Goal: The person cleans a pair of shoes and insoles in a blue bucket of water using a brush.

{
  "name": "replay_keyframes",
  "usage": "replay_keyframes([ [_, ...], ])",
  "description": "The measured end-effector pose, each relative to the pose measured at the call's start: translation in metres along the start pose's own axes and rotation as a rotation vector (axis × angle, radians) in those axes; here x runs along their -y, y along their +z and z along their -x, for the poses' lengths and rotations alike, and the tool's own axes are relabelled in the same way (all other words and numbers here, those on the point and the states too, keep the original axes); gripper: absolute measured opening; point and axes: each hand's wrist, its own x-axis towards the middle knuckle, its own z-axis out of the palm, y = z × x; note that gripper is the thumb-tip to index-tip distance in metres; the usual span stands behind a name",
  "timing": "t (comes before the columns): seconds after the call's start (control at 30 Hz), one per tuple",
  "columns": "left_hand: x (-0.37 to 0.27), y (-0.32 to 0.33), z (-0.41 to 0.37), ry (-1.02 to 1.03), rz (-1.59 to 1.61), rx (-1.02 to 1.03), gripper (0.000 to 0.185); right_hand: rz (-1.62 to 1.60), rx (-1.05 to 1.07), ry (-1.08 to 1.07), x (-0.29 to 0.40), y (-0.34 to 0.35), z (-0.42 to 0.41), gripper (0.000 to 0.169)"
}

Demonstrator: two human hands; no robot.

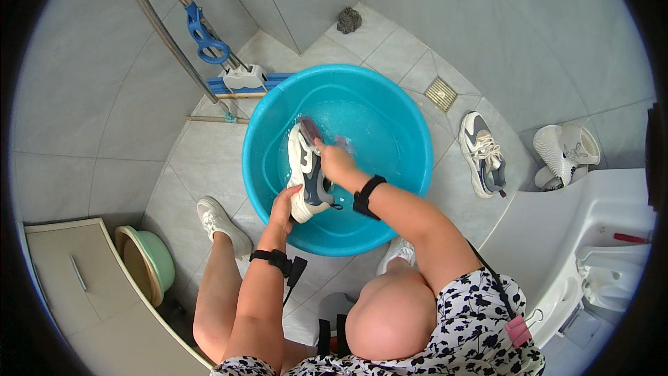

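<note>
A white and grey-blue sneaker [308, 177] is tilted on its side inside a large turquoise plastic basin [412, 115] with water in it. My left hand [284, 203] grips the shoe by its heel end, thumb on the pale sole. In my right hand [336, 163] is a scrub brush [310, 129] with a reddish back, lying against the toe of the sneaker. Its bristles are hidden from me. Splashes and a few bubbles show on the water around the toe.
A matching sneaker [482, 156] stands on the tiles right of the basin, near a floor drain [441, 94]. Behind the basin's left rim leans a blue squeeze mop [245, 77]. A steel-wool scourer [349, 20] lies in the far corner. Green basin [156, 261] and cabinet [68, 282] are at left.
</note>
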Motion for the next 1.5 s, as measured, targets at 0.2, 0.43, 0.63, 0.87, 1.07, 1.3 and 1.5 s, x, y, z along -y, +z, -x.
replay_keyframes([
  [0.2,0.004,-0.002,0.008,0.097,-0.053,0.018,0.037,-0.006,0.115,0.007,0.02,-0.016,0.048,0.045],
  [0.43,0.003,-0.014,0.007,-0.028,0.01,0.018,0.039,-0.062,0.117,0.092,0.034,0.001,0.024,0.038],
  [0.63,-0.002,0.002,0.005,-0.028,-0.03,0.044,0.04,-0.095,0.038,0.16,0.0,-0.005,-0.025,0.036],
  [0.87,0.011,-0.022,-0.003,0.027,-0.025,0.048,0.041,-0.045,0.133,0.08,0.044,-0.008,0.018,0.044],
  [1.07,0.009,-0.015,-0.004,0.069,-0.049,0.056,0.039,-0.113,0.111,0.096,0.024,0.001,0.0,0.04],
  [1.3,0.003,0.003,0.005,0.08,-0.073,0.057,0.038,-0.037,0.029,0.108,0.015,-0.009,-0.021,0.042],
  [1.5,0.009,-0.008,0.003,0.114,-0.041,0.09,0.041,0.009,0.173,-0.041,0.043,-0.022,0.04,0.042],
])
